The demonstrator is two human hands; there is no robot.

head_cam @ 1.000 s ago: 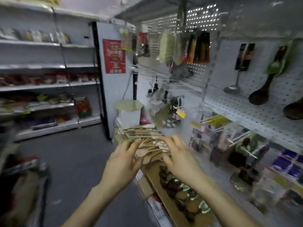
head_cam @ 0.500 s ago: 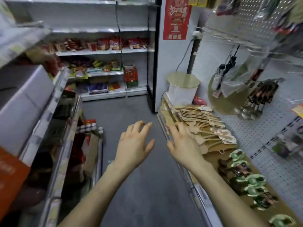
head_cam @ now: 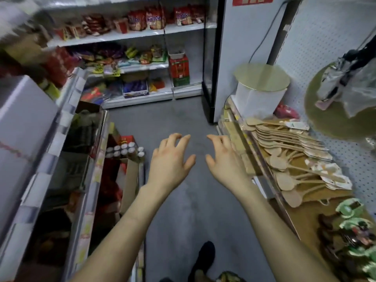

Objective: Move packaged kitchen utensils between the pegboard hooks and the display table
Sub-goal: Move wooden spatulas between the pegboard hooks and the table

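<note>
1. Shows a shop aisle from head height, looking down at a left hand [head_cam: 173,159] and a right hand [head_cam: 223,161], both stretched forward over the grey floor, palms down.
2. Finds both with fingers spread and loosely curved at the tips, gripping nothing and touching nothing, near each other but apart.
3. Places the packaged wooden spoons [head_cam: 284,143] in a fanned heap on the display table [head_cam: 234,131] to the right, just beside the right hand yet untouched.
4. Places dark utensils on green cards [head_cam: 354,226] nearer the viewer on the same table.
5. Catches only a strip of pegboard [head_cam: 325,47] at far right, with a clear-bagged item [head_cam: 350,78] hanging in front; hooks not plainly made out.
6. Reads, as a judgement, as a gap between carries: nothing in hand, next pack not yet chosen.
7. Calls next for swinging the right hand onto the spoon heap, pinching one pack by its card end, lifting it clear without dragging its neighbours, then turning up toward the pegboard.
8. Offers little readable writing. Red poster [head_cam: 252,0] cropped at the top edge. Snack bags [head_cam: 154,19] on the far shelf lettered with something like "llo", the rest blurred. Utensil cards too small to read.
</note>
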